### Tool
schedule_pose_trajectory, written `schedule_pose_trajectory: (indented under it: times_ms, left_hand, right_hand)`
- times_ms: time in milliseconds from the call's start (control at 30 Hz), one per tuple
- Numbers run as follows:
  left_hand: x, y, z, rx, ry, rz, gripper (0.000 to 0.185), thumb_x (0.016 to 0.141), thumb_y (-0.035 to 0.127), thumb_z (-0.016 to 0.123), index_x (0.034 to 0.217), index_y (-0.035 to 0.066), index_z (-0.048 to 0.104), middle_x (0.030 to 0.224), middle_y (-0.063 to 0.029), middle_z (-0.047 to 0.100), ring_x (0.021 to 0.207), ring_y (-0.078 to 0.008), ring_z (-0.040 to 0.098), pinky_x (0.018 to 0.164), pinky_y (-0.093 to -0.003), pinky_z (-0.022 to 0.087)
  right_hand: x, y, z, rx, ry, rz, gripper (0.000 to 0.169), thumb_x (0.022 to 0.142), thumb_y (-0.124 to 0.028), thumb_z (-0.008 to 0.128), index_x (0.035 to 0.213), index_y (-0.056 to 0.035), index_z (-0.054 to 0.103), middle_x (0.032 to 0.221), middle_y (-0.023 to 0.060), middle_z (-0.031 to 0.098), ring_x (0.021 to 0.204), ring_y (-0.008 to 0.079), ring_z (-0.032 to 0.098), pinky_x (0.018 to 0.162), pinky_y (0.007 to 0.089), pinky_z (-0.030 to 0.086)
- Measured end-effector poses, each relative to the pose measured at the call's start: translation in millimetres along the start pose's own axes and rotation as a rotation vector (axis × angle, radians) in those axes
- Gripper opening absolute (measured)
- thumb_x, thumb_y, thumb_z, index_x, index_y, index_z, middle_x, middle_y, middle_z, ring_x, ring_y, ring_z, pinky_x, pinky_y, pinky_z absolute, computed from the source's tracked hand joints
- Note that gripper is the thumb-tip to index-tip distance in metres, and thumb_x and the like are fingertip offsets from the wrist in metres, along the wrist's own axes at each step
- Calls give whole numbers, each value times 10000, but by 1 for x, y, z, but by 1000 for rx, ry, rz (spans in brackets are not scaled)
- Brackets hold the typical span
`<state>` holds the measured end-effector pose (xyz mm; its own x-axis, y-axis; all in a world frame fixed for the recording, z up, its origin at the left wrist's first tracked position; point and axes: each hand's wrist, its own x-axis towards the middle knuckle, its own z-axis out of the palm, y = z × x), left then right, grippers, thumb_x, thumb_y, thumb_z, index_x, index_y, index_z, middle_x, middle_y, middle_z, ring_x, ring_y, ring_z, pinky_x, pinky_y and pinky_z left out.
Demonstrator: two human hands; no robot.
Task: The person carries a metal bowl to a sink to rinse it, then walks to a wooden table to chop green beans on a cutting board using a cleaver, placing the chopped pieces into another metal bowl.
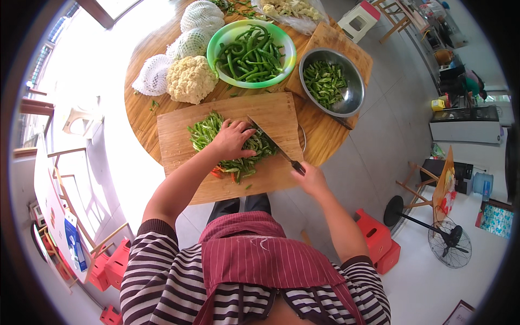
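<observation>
My left hand (235, 140) lies spread on a heap of sliced green peppers (207, 130), with a few red slices (216, 172) at its near side. In my right hand (312, 178) is the black handle of a kitchen knife (270, 140). The blade slants away to the left, along the right side of the heap. Under both lies a wooden cutting board (178, 142) on a round wooden table (140, 109). Part of the heap is hidden beneath my left hand.
Beyond the board stand a green-rimmed basin (211, 57) of whole green peppers (256, 57), a bare cauliflower (191, 79) and several net-wrapped ones (151, 75). At right, a steel bowl (357, 95) of cut peppers (325, 83) rests on another wooden board (363, 61). Red stools (371, 235) stand behind at right.
</observation>
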<state>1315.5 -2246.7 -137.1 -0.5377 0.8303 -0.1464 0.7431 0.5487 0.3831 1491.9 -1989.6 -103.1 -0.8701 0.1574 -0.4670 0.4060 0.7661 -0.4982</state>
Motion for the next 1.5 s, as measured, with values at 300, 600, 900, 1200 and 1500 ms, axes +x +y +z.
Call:
schedule_pose_trajectory:
  times_ms: [300,600,900,1200,1500]
  left_hand:
    - [-13,41,8,103,59,20,941,649,637,695,1426,226,357,1465,-136,298,1353,-418,233,1038,-667,186]
    - [0,60,39,60,290,-49,612,670,501,721,1219,267,585,1383,-109,387,1288,-399,301,991,-622,247]
    - [18,81,30,-19,419,66,508,652,415,723,1113,226,622,1289,-93,459,1168,-375,399,895,-548,346]
    - [45,111,-29,28,459,114,541,626,420,756,1113,219,631,1289,-91,450,1176,-373,385,914,-537,338]
    - [172,137,-107,-20,507,323,514,624,391,767,1088,206,645,1260,-79,468,1161,-370,420,912,-522,368]
  right_hand:
    - [-26,60,49,940,-259,385,330,960,-375,497,918,-48,504,617,7,502,441,85,464,382,241,376]
    - [-34,9,127,1322,-477,355,356,962,-404,498,901,-55,466,607,25,484,456,121,460,424,266,402]
    - [-51,19,97,1487,-614,171,253,950,-298,540,850,-92,433,591,25,455,472,111,447,465,274,415]
    - [-59,13,37,1568,-602,133,146,941,-192,539,902,-102,431,598,16,449,475,105,446,468,273,414]
    - [-25,9,-79,1622,-308,119,194,953,-238,522,845,-95,447,608,19,453,461,109,423,451,281,393]
